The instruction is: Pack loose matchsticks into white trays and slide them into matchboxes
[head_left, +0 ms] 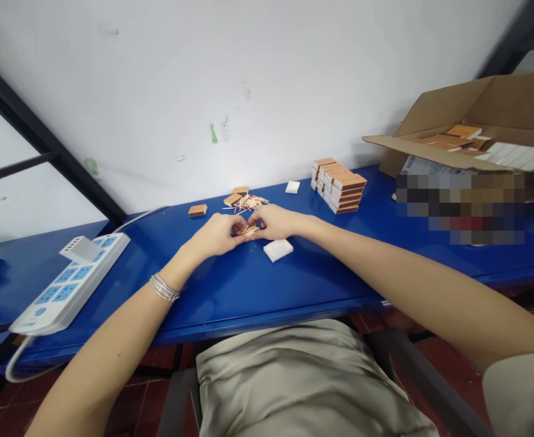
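Between my two hands lies a small bundle of matches (249, 230), gripped from both sides just above the blue table. My left hand (219, 233) pinches its left end, and my right hand (273, 223) pinches the right end. A loose pile of matches (251, 202) is spread right behind my hands, beside two orange matchboxes (233, 199). Close to my right hand, on the near side, sits a white matchbox tray (278, 249); I cannot see clearly whether anything is in it. Another orange matchbox (198, 210) lies to the left of the pile.
Stacked matchboxes (340, 185) stand at the back right, with a small white tray (293, 187) left of them. An opened cardboard box (431, 145) full of matchboxes is at the far right. A white power strip (73, 282) with its cable lies on the left.
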`<state>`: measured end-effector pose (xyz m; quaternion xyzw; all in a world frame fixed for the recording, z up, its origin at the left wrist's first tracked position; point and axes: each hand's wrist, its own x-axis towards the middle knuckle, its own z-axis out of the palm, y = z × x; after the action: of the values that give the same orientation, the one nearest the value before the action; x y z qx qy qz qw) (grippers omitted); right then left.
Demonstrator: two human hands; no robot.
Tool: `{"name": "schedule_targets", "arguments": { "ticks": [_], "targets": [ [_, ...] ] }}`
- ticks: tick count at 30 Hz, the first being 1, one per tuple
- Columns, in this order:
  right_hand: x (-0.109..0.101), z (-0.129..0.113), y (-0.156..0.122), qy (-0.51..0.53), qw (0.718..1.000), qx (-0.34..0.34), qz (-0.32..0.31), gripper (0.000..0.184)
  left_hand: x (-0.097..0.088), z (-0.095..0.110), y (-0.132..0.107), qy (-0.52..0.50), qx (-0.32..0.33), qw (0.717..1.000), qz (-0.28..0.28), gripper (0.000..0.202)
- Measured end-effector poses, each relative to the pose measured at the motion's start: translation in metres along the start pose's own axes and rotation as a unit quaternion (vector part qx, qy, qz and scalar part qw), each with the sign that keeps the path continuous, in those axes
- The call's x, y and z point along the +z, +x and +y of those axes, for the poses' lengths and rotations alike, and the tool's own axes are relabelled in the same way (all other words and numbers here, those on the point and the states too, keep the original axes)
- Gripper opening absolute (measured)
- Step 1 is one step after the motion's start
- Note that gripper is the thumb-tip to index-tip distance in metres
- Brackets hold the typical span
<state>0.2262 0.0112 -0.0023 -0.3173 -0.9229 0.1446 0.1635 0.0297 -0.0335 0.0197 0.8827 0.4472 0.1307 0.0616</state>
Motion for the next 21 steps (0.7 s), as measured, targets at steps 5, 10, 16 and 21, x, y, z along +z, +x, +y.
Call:
{"name": "schedule_targets", "arguments": {
  "ticks": [5, 10, 16, 21],
  "targets": [
    [-0.013, -0.012, -0.005, 0.012, 0.998, 0.008, 0.064, 0.027, 0.001, 0.0, 0.0, -0.005, -0.001, 1.0, 0.005, 0.024],
    [-0.008, -0.018, -0.004, 0.024, 0.994, 0.026, 0.1, 0.014, 0.0, 0.001, 0.0, 0.004, -0.008, 1.0, 0.002, 0.024],
    [-0.001, -0.013, -0.001, 0.048, 0.992, 0.022, 0.113, 0.008, 0.001, 0.001, 0.0, 0.001, -0.015, 1.0, 0.002, 0.023],
    [-0.009, -0.005, -0.003, 0.088, 0.989, 0.024, 0.114, 0.013, 0.0, 0.001, 0.001, 0.001, -0.028, 1.0, 0.001, 0.022]
  ]
}}
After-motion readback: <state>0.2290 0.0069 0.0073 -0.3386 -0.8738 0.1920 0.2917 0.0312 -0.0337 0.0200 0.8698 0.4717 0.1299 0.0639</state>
